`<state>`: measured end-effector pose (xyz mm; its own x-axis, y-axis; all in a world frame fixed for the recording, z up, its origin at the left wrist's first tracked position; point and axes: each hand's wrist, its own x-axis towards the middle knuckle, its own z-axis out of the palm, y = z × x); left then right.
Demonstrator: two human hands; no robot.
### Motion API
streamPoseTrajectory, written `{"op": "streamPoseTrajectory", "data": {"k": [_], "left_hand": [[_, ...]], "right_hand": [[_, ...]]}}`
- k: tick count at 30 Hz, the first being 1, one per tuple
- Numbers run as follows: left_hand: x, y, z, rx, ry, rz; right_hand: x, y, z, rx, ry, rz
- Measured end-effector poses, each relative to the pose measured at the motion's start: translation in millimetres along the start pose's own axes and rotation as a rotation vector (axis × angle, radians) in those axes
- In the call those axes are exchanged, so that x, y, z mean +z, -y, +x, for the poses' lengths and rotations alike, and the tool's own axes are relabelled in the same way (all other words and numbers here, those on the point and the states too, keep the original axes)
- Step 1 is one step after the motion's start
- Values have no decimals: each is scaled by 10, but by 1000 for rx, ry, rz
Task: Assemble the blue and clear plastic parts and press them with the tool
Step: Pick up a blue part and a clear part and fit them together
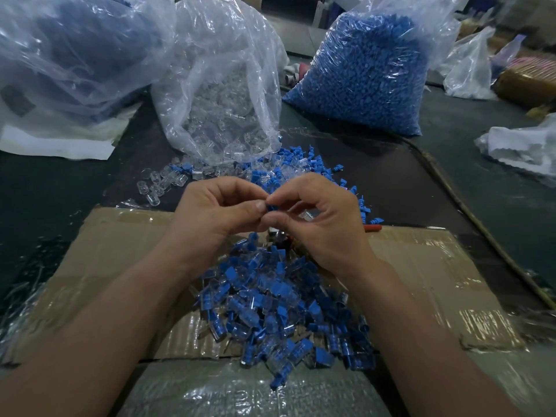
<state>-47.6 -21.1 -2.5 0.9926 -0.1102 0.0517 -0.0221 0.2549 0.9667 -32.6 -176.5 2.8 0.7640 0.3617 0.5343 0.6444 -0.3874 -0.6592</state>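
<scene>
My left hand (216,209) and my right hand (319,218) meet fingertip to fingertip above the cardboard. Between them they pinch a small blue part (271,207), mostly hidden by the fingers. A clear plastic part (307,214) shows inside my right palm. Below my hands lies a pile of assembled blue-and-clear pieces (279,308). Loose blue and clear parts (270,170) are scattered just beyond my hands. A small tool with a metal tip (279,234) and a red handle end (373,227) lies under my right hand, largely hidden.
An open bag of clear parts (222,94) lies behind the loose parts. A full bag of blue parts (367,73) stands at the back right. A big bag (66,52) sits back left. Flattened cardboard (108,260) covers the near table. More bags lie far right.
</scene>
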Motion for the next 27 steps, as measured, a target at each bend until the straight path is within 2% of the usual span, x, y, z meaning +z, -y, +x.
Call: {"op": "streamPoseTrajectory", "data": {"k": [4,8,12,27], "left_hand": [[11,-6,14,-18,-66,-5],[14,3,16,-58,-71,29],[1,7,19,-82,-47,-42],[-8,6,31,-95,5,-85]], "right_hand": [[-20,-40,5,-33,80,0],[-33,-81,2,-67,41,-51],[-36,-96,6,-101,3,-94],[-70,-83,7,-74,-40,-141]]}}
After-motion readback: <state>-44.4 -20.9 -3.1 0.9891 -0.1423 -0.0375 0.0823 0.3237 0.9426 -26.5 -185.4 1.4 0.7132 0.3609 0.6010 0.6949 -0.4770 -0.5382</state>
